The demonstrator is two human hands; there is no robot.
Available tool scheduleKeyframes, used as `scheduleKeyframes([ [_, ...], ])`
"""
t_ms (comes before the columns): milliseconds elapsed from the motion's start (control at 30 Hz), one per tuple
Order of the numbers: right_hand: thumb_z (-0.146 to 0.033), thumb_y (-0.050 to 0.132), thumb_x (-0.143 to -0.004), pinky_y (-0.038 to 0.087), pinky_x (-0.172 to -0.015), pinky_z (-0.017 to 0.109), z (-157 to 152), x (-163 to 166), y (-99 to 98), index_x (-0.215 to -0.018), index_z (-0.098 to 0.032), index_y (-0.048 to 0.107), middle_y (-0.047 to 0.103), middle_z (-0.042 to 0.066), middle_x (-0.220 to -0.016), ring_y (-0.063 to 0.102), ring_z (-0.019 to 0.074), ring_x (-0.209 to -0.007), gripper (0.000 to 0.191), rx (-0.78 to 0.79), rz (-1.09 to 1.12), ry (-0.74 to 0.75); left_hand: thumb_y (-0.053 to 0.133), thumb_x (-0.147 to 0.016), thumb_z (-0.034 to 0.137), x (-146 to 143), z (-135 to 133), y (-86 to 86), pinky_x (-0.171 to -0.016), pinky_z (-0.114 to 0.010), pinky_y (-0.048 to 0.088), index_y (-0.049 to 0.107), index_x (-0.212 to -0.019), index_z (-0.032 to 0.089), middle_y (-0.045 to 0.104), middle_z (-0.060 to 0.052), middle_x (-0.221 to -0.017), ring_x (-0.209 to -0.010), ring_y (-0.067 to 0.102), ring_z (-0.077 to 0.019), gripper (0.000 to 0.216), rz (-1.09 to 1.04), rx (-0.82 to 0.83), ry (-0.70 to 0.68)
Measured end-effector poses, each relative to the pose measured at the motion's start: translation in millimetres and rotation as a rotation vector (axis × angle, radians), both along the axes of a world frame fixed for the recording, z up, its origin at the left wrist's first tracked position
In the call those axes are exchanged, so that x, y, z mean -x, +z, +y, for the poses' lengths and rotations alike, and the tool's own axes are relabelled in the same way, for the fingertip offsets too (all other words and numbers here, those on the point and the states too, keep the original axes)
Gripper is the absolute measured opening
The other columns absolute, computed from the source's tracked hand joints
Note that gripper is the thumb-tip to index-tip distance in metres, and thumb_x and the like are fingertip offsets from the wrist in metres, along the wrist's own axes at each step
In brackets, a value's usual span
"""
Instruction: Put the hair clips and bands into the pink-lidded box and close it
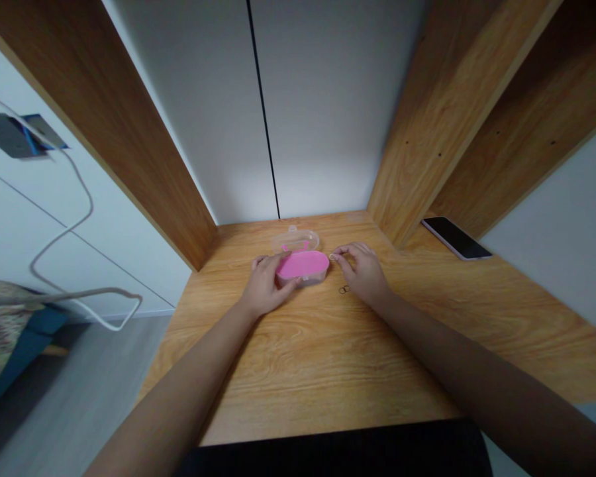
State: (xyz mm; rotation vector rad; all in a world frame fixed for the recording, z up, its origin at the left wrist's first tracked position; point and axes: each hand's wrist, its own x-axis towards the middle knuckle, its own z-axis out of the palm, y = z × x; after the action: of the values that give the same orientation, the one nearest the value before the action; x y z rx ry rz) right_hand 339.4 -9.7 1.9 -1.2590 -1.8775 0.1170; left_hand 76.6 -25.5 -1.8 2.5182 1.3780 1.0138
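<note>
A small oval box (304, 265) with a pink top and clear sides stands on the wooden table. Behind it lies a clear plastic lid (302, 240) with pink bits at its near edge; whether it is joined to the box I cannot tell. My left hand (267, 283) grips the box's left end, thumb in front and fingers over the far side. Just off the box's right end, my right hand (362, 268) pinches a tiny pale thing (332, 256), too small to name. Small dark rings (344, 289) lie on the table beside that hand.
A phone (455, 237) lies at the right, near a wooden upright (402, 199). The table (298, 371) ends at a pale back panel (318, 132) and another wooden upright (144, 132) on the left. A white cable (87, 199) hangs from a wall socket at far left.
</note>
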Motion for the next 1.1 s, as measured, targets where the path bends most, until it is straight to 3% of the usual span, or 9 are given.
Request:
scheduleKeyframes([
  [133,-0.029,0.064,-0.093,0.049,-0.087,0.044,-4.8,1.5,3.7,-0.09,-0.024,0.069,0.073,0.005,-0.09,0.063,0.0252,-0.092,0.008,-0.106,0.035,0.106,0.065,-0.087,0.05,0.3,0.5,-1.5,-0.105,-0.049,0.037,0.05,-0.136,0.017,0.067,-0.014,-0.125,-0.112,0.061,-0.0305,0.061,0.011,0.0,-0.044],
  [467,-0.025,0.066,-0.091,0.05,-0.087,0.045,-3.5,2.0,0.9,-0.093,-0.025,0.075,0.075,0.003,-0.09,0.064,0.0241,-0.092,0.009,-0.182,0.009,0.157,0.065,-0.087,0.049,0.2,-0.4,-1.3,-0.107,-0.05,0.037,0.049,-0.138,0.018,0.066,-0.014,-0.128,-0.114,0.06,-0.0305,0.061,0.008,0.014,-0.061],
  [1100,-0.018,0.053,-0.09,0.046,-0.102,0.049,-3.5,0.0,-0.7,-0.108,-0.025,0.074,0.067,0.008,-0.114,0.059,0.0267,-0.113,0.029,-0.031,0.006,0.215,0.065,-0.087,0.049,-0.9,0.1,-0.6,-0.105,-0.05,0.038,0.05,-0.138,0.019,0.066,-0.014,-0.129,-0.115,0.061,-0.0306,0.061,0.01,0.014,-0.056],
])
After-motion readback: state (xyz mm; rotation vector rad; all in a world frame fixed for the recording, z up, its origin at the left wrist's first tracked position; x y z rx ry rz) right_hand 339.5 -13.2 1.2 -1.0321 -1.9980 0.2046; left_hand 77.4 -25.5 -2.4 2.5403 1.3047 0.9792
